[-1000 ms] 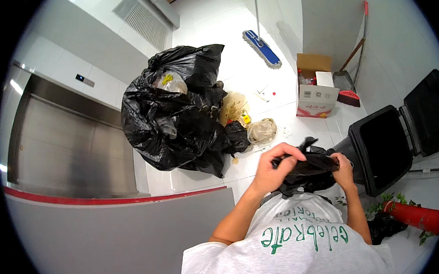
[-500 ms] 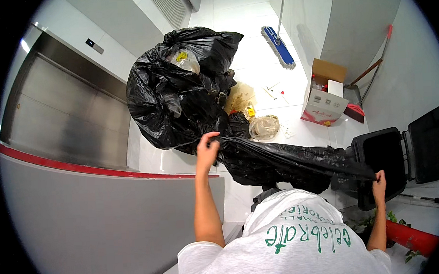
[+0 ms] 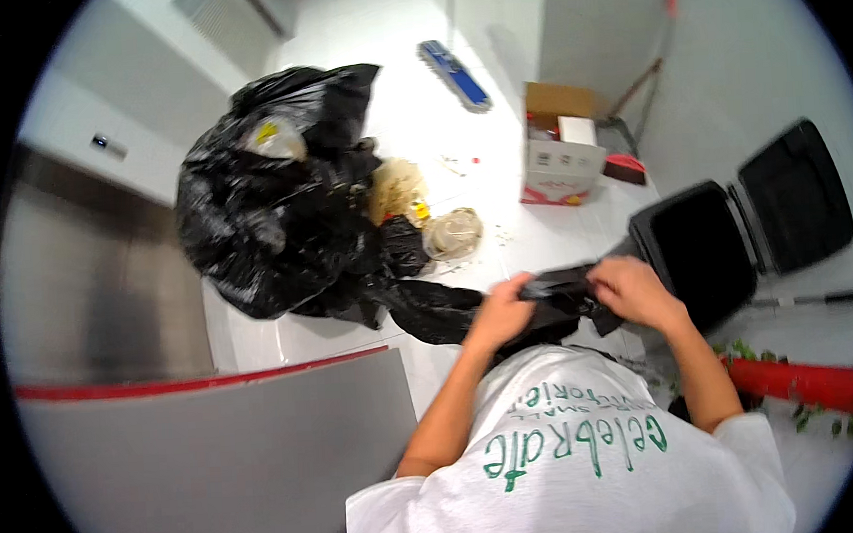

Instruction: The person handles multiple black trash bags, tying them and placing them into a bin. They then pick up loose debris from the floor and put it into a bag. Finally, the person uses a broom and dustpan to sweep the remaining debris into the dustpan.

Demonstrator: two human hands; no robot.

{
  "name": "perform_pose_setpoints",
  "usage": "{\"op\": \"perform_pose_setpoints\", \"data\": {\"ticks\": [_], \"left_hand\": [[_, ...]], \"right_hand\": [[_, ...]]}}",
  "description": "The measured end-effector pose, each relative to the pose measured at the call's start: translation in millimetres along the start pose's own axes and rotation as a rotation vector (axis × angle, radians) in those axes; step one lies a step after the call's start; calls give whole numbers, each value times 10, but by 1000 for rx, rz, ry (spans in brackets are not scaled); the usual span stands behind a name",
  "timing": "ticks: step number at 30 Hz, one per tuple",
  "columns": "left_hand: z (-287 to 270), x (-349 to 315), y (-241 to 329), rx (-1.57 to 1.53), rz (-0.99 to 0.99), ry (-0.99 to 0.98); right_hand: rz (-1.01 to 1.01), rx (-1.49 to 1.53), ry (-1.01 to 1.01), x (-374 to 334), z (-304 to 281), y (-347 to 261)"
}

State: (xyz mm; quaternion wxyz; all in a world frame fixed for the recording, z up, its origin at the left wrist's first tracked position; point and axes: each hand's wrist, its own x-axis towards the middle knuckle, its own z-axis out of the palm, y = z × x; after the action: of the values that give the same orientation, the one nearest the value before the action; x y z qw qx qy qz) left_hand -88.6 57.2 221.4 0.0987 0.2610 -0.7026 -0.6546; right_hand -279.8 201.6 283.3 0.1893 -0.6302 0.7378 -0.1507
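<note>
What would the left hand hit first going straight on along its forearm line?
Past the black bag it grips, the left hand would probably meet the open cardboard box, ahead and slightly right. Depth is unclear, so it might pass over instead.

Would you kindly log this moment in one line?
left hand: grips black plastic bag | right hand: grips same bag | bin: lid open

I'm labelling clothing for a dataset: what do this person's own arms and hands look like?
The left hand and right hand are ungloved, with no watch visible; motion blur hides finer detail. Forearms are bare below short, pale grey sleeves of a T-shirt with green lettering.
</note>
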Motion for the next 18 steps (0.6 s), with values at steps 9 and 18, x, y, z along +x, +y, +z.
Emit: {"op": "perform_pose_setpoints", "data": {"ticks": [9, 18], "left_hand": [[-304, -42, 14, -844, -76, 432], [-413, -30, 116, -707, -59, 478]], "right_hand": [[190, 1162, 322, -12, 51, 314], [250, 1203, 285, 195, 556, -105]]}}
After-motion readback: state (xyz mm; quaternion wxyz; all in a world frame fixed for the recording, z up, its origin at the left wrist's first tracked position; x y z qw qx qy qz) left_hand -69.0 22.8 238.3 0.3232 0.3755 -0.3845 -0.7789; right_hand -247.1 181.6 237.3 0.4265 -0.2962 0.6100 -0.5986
